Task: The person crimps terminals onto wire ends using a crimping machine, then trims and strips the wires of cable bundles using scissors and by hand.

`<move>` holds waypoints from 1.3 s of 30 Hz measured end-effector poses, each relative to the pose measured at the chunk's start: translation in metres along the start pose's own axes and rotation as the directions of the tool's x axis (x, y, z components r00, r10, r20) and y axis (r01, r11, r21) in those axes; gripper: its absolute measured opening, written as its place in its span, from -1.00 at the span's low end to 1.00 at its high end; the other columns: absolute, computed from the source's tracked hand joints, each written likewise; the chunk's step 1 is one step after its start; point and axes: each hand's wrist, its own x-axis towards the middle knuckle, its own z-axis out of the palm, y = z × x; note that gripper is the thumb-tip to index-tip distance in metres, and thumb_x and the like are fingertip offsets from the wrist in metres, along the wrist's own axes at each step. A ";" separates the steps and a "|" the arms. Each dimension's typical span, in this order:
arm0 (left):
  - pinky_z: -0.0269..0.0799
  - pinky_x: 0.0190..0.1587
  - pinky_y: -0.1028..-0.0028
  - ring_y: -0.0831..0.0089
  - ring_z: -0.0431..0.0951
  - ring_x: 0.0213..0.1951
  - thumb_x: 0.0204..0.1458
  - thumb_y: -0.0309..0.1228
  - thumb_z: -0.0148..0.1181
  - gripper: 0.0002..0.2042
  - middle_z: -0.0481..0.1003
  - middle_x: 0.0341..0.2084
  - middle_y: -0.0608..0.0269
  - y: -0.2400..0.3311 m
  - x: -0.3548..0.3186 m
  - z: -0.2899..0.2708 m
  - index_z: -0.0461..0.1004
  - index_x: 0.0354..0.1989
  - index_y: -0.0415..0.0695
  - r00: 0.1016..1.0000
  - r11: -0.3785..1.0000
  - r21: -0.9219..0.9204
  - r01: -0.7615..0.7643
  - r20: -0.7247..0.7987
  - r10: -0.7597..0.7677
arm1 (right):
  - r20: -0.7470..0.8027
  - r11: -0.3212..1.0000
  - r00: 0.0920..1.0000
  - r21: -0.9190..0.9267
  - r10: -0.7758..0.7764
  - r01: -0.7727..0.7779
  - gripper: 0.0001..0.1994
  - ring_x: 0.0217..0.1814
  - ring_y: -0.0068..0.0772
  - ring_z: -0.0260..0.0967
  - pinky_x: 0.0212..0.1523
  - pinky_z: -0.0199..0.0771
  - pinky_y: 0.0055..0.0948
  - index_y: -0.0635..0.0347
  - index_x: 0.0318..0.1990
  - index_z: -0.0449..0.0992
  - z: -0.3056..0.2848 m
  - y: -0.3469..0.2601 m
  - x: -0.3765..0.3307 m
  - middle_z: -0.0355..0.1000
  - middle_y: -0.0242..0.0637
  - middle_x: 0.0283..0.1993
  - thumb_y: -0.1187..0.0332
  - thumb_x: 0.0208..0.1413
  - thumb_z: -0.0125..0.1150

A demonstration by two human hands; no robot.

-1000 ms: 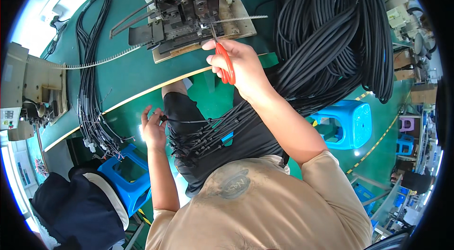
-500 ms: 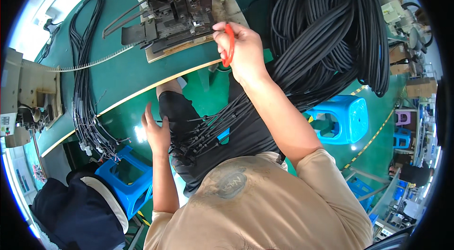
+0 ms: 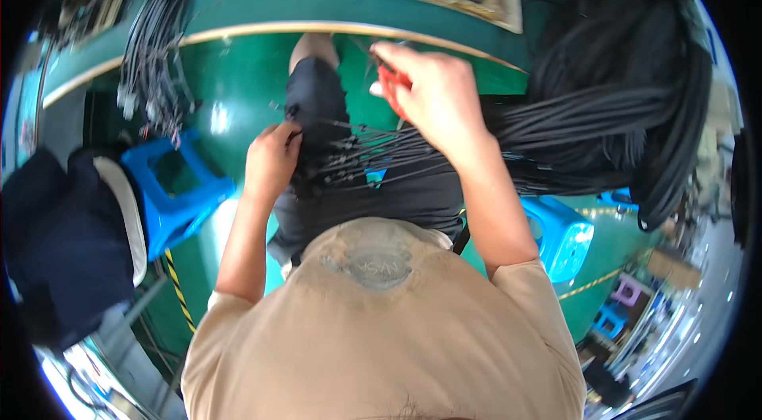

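My right hand [image 3: 446,98] is closed around red-handled scissors [image 3: 394,88], held above my lap near the table edge. Their blades are blurred and partly hidden by the fingers. My left hand [image 3: 271,156] pinches the end of a black cable [image 3: 305,125] over my left thigh. Many more black cables [image 3: 353,156] lie across my lap, with small fittings along their ends. To the right they run into a thick coiled bundle [image 3: 611,114].
The green table [image 3: 294,3] has a pale wooden edge and carries a machine on a board [image 3: 504,3]. Another cable bundle [image 3: 163,31] hangs over its left edge. Blue stools stand left [image 3: 171,202] and right [image 3: 563,237]; dark clothing [image 3: 67,237] drapes by the left one.
My right hand has come back from the machine toward my lap with the scissors. My left hand, open before, has closed on a cable end. The view has shifted toward my lap.
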 end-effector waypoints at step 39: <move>0.36 -0.09 0.20 0.15 0.42 -0.17 -0.21 -0.58 0.16 -0.72 0.47 -0.31 0.19 0.036 -0.058 -0.004 0.56 -0.24 -0.09 0.989 0.933 0.341 -0.116 0.123 0.078 | 0.726 0.983 0.672 0.030 -0.147 0.183 -0.88 -0.23 0.10 0.49 -0.17 0.44 -0.01 0.25 -0.39 0.56 0.129 -0.002 -0.020 0.51 0.01 -0.40 0.38 0.02 0.27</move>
